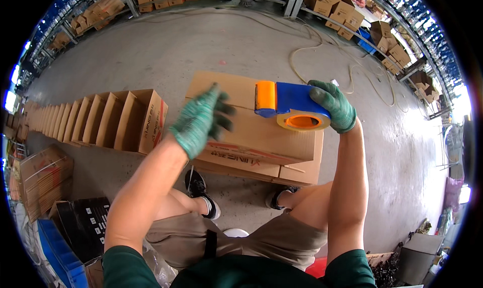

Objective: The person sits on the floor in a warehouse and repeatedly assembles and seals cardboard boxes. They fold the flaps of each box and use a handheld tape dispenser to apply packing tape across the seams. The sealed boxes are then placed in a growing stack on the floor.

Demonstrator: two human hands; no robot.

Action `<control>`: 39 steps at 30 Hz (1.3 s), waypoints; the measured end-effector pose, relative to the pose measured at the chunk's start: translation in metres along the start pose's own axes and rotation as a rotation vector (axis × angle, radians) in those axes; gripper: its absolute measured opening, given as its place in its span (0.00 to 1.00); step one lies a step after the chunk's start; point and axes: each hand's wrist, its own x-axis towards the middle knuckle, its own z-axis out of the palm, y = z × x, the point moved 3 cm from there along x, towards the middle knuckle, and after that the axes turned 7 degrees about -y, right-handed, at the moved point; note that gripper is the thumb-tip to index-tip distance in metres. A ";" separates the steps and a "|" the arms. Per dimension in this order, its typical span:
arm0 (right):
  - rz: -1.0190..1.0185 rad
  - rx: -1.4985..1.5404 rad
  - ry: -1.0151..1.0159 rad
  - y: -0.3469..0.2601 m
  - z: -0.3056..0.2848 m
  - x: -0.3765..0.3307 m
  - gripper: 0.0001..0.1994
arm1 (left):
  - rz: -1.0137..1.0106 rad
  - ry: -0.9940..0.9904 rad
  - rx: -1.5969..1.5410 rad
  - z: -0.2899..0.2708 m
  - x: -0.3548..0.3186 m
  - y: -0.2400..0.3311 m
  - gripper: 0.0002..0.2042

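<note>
My right hand [334, 105], in a green knit glove with grey fingertips, grips a blue and orange tape dispenser [299, 97] by its right end. A wide roll of tape with an orange core sits on its underside. Over the left part of a closed brown cardboard carton [274, 139] is my left hand [201, 118], gloved alike, slightly blurred, its fingers apart and holding nothing. Whether it touches the carton I cannot tell. The carton lies in front of my knees, on top of another flat cardboard piece or box [303, 172]. The dispenser is above the carton's top.
A long row of open cartons [136, 119] stretches away to the left. Flattened cardboard [45, 177], a black box [83, 225] and a blue bin [60, 253] are at the lower left. A pale hose [297, 61] snakes over the floor; box-laden shelves [342, 16] line the back.
</note>
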 end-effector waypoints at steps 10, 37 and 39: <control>0.001 0.037 0.035 -0.001 0.000 -0.003 0.30 | -0.014 0.027 -0.194 0.077 0.004 -0.016 0.15; 0.056 -0.184 -0.126 -0.025 0.018 0.014 0.29 | 0.017 0.112 -0.273 -0.154 0.074 -0.106 0.17; 0.047 -0.197 -0.117 -0.027 0.018 0.013 0.28 | 0.099 0.295 0.097 -0.160 0.075 -0.097 0.20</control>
